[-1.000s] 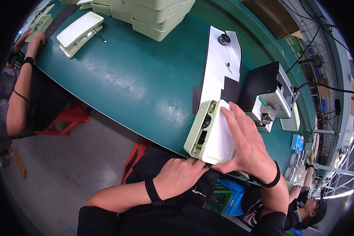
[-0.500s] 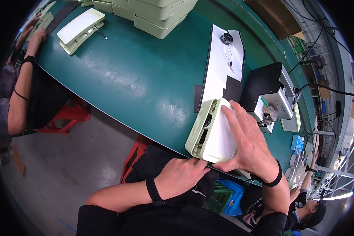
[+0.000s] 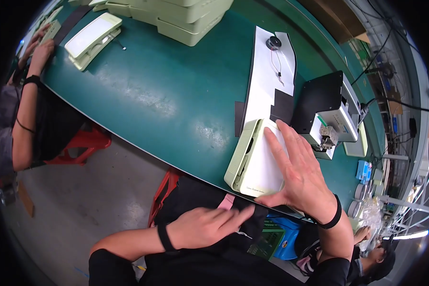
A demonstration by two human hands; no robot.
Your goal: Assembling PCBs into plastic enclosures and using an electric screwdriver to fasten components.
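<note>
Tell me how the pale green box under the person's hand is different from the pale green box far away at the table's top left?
The near pale green plastic box lies at the table's front edge with the right hand flat on its white top; the far pale green plastic box lies untouched near a co-worker's hand. The near one rests partly on a white sheet; the far one sits on the bare green table. Both look like the same flat casing.

The right hand (image 3: 300,176) covers the pale green casing's (image 3: 252,164) right side, and the far stack of casings (image 3: 176,12) is probably cut off by the rim.
</note>
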